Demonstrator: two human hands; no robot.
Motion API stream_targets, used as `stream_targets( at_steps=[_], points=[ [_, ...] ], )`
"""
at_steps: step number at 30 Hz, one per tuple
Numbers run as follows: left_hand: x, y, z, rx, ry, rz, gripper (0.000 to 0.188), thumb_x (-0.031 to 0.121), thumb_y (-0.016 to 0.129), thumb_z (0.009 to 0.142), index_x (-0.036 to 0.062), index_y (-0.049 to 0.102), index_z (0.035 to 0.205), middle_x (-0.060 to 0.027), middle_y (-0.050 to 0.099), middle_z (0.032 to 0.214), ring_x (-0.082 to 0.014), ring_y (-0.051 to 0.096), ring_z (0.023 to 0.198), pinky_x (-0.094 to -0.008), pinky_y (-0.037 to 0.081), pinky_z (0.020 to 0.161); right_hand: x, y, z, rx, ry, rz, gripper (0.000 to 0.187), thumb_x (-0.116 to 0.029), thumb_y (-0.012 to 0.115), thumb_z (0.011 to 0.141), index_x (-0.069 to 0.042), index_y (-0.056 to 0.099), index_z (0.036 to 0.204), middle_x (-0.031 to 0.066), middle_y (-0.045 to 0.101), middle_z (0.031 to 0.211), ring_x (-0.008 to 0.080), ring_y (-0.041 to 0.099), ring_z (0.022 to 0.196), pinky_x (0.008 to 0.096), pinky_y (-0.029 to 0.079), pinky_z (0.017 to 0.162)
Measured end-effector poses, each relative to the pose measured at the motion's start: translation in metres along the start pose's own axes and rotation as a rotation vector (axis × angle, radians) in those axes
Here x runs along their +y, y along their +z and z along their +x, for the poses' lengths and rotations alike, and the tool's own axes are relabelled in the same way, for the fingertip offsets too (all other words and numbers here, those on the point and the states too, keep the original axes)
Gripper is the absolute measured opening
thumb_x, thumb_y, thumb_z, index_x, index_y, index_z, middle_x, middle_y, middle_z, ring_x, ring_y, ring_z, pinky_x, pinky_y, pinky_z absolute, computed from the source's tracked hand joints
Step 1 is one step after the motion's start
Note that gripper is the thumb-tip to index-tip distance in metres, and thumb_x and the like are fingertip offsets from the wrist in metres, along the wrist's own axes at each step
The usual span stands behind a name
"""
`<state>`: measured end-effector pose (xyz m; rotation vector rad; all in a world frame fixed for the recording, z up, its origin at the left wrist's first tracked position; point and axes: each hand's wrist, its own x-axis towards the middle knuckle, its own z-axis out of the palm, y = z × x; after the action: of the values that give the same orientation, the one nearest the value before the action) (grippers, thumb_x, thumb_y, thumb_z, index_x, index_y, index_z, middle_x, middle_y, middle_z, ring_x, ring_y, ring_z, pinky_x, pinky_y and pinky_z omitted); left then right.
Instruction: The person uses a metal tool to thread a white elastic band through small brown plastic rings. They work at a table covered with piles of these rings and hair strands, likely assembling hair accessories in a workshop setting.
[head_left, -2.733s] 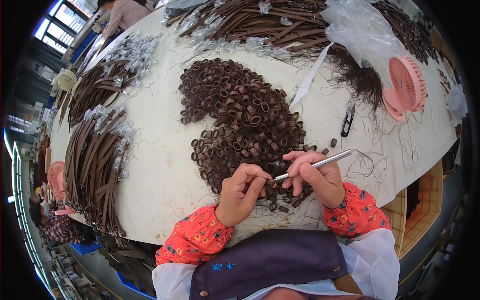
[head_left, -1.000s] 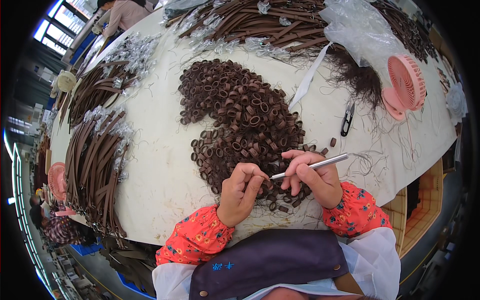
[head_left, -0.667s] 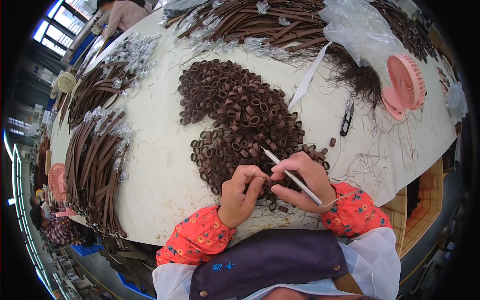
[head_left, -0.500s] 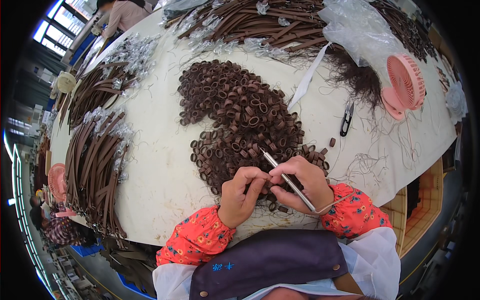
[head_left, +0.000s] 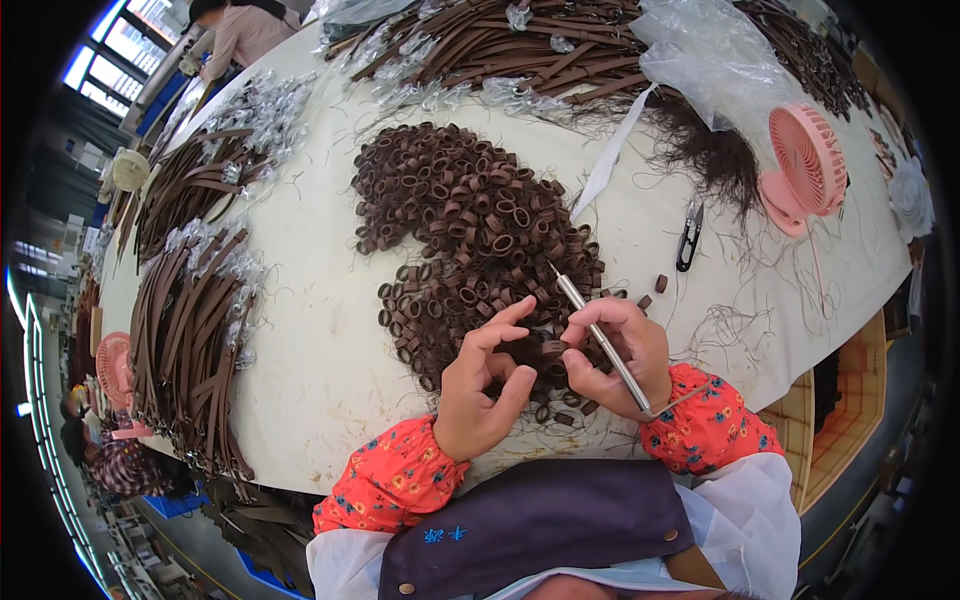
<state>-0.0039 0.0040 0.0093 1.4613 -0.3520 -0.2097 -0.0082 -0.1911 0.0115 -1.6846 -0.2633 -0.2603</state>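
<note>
A slim silver pen-shaped tool (head_left: 603,345) with a thin cord at its rear end lies in my right hand (head_left: 635,355). Its pointed tip reaches up over a large pile of small brown strap loops (head_left: 475,215). The right thumb and forefinger are close together beside one brown loop (head_left: 553,348); whether they touch it I cannot tell. My left hand (head_left: 480,385) is at the pile's near edge, fingers and thumb apart, holding nothing I can see. Dark loose threads are tangled among the loops around both hands.
Black-handled thread snips (head_left: 690,238) lie right of the pile, near a stray loop (head_left: 661,284) and a pink fan (head_left: 805,165). Brown straps (head_left: 185,345) are heaped at the left, more straps (head_left: 510,45) at the back beside clear plastic (head_left: 715,60). A person (head_left: 245,40) sits at far left.
My hands have drawn apart from where their fingertips met. The left fingers have spread open; the right hand and the pen-shaped tool have shifted slightly right, its tip further up the pile.
</note>
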Motion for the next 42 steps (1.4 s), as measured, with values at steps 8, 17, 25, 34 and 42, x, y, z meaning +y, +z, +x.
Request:
stream_targets(
  at_steps=[8,17,25,34,42],
  points=[
    [-0.012,0.004,-0.002,-0.027,-0.193,-0.214,0.022,0.003,0.061,0.094,-0.0028,0.056,0.114,-0.0091,0.067,0.097,-0.0071,0.062,0.071,-0.0203,0.050,0.060,0.006,0.009,-0.007,-0.039,0.013,0.056,0.036,-0.003,0.072,0.077,-0.006,0.057,0.111,0.0048,0.066,0.086,0.0093,0.065,0.075,0.0236,0.053,0.067],
    [-0.005,-0.004,-0.001,-0.019,-0.147,-0.072,0.019,-0.001,0.062,0.092,-0.0026,0.058,0.111,-0.0092,0.069,0.091,-0.0080,0.063,0.069,-0.0198,0.051,0.059,-0.001,0.004,0.002,-0.162,0.171,0.209,0.033,-0.002,0.070,0.082,-0.004,0.056,0.111,0.0038,0.065,0.090,0.0071,0.063,0.080,0.0221,0.052,0.071],
    [-0.005,0.012,0.004,0.024,-0.226,-0.319,0.020,-0.004,0.061,0.091,-0.0035,0.056,0.111,-0.0106,0.068,0.092,-0.0116,0.064,0.068,-0.0222,0.052,0.059,-0.001,0.010,-0.004,-0.046,0.148,0.193,0.033,-0.001,0.070,0.082,-0.004,0.055,0.111,0.0046,0.064,0.091,0.0071,0.062,0.080,0.0219,0.052,0.072],
    [-0.003,0.001,-0.001,0.060,-0.197,-0.048,0.010,0.000,0.065,0.090,0.0003,0.064,0.100,-0.0040,0.068,0.077,-0.0045,0.059,0.061,-0.0196,0.047,0.053,-0.001,0.008,0.000,-0.130,0.212,0.328,0.031,-0.003,0.067,0.086,-0.003,0.053,0.113,0.0049,0.065,0.097,0.0066,0.061,0.082,0.0226,0.051,0.073],
    [-0.013,-0.004,0.002,0.099,-0.015,0.124,0.008,0.007,0.066,0.092,0.0013,0.064,0.097,0.0007,0.063,0.068,-0.0024,0.056,0.059,-0.0191,0.044,0.054,-0.006,-0.002,0.004,-0.135,0.157,0.209,0.023,-0.006,0.056,0.095,-0.001,0.054,0.117,0.0064,0.067,0.095,0.0077,0.061,0.082,0.0235,0.049,0.074]
  ],
)
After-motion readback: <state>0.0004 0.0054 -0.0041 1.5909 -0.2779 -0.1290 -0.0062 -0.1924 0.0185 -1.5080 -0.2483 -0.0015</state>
